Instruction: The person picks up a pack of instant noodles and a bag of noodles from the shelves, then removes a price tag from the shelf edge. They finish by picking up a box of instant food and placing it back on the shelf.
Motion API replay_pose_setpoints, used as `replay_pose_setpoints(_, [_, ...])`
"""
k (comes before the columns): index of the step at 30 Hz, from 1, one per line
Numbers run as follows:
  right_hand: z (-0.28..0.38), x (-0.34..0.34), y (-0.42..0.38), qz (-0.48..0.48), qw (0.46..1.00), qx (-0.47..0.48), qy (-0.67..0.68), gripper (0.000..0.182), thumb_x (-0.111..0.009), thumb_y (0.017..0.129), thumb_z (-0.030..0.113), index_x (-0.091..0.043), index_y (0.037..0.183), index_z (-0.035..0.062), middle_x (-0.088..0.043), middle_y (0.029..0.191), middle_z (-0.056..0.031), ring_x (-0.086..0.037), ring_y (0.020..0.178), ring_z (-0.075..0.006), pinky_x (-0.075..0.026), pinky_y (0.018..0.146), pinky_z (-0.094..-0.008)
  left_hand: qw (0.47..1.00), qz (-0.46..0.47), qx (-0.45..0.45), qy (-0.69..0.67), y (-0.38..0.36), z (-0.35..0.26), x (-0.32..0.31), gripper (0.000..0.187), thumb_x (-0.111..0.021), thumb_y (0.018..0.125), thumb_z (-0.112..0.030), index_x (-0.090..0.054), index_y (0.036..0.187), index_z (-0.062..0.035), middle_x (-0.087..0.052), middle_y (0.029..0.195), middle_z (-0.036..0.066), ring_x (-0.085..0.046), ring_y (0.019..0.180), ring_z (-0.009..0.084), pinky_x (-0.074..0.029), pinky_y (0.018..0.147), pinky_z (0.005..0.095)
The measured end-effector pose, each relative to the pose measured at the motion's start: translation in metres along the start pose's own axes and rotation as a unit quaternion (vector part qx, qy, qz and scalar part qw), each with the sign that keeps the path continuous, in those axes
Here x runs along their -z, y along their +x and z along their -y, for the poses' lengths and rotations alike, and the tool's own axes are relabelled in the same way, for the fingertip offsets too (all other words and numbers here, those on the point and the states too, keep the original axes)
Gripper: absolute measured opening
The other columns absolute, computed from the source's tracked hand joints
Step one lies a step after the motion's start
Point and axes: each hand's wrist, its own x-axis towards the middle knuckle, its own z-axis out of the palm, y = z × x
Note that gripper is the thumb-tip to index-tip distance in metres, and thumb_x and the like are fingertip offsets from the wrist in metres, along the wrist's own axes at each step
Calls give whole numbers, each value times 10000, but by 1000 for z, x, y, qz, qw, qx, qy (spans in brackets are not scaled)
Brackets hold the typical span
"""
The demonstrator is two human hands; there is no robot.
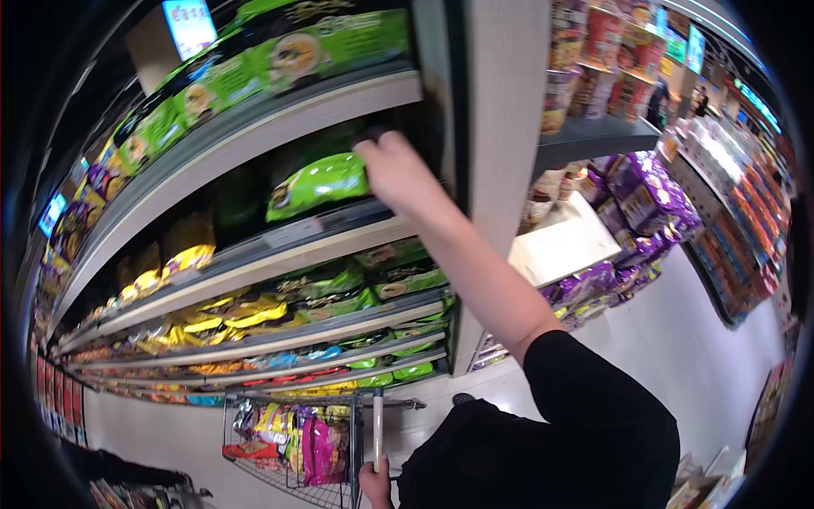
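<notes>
My right hand (390,170) reaches into a shelf at the upper middle, its fingers closed at the right end of a shiny green food packet (326,184). The packet lies tilted near the shelf's front edge, and the fingertips are partly hidden in the dark recess. Low in the view, my left hand (376,482) is wrapped around the handle (378,428) of a shopping cart (292,481). Inside the cart basket are several bagged goods, among them a pink bag (324,451), yellow packs and a red packet (252,450).
Green packs with bowl pictures (297,59) line the shelf above; yellow packets (229,318) and more green ones fill lower shelves. A pale upright panel (500,127) stands right of the reaching arm. Beyond it are cup noodles (598,68) and purple packs (649,199).
</notes>
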Motion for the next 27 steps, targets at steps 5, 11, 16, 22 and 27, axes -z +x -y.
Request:
replay_pose_setpoints(5, [-6,-7,29,44,999,-28,-6,341,-531,1061,102,-636,1333,-75,-714,1198,-175,-722,1010,-266,-618,876,-417,1000,12,10,15,-1,-2,1,582,-825,887,-541,-768,917,38,-724,875,226,-713,853,436,-552,765,517])
replay_pose_setpoints(11, [11,-14,24,44,992,-103,-66,384,-540,960,62,-692,1254,-134,-736,1017,-173,-698,837,-271,-578,773,-411,999,12,20,38,-3,-19,9,608,-807,891,-576,-778,926,30,-729,919,218,-721,883,432,-563,778,510])
replay_pose_setpoints(16, [19,-10,20,78,904,26,-419,462,-677,962,279,-731,1333,10,-710,1308,-309,-666,1282,-437,-515,1110,-465,999,17,25,11,-6,-16,8,634,-787,897,-608,-782,940,24,-739,952,218,-726,911,437,-572,808,516])
replay_pose_setpoints(22, [30,-8,-41,-53,872,257,-413,216,-640,997,152,-737,1123,5,-747,1126,-223,-698,1070,-415,-548,973,-467,1000,25,17,-6,-3,-11,6,646,-771,903,-623,-783,971,19,-743,996,221,-726,950,436,-571,829,520])
replay_pose_setpoints(27, [19,3,-140,31,878,367,-307,111,-666,937,-18,-699,1036,19,-723,1039,-165,-679,979,-348,-544,908,-418,999,38,24,-30,-5,-18,13,633,-770,908,-613,-760,929,20,-732,994,236,-716,937,443,-564,821,528])
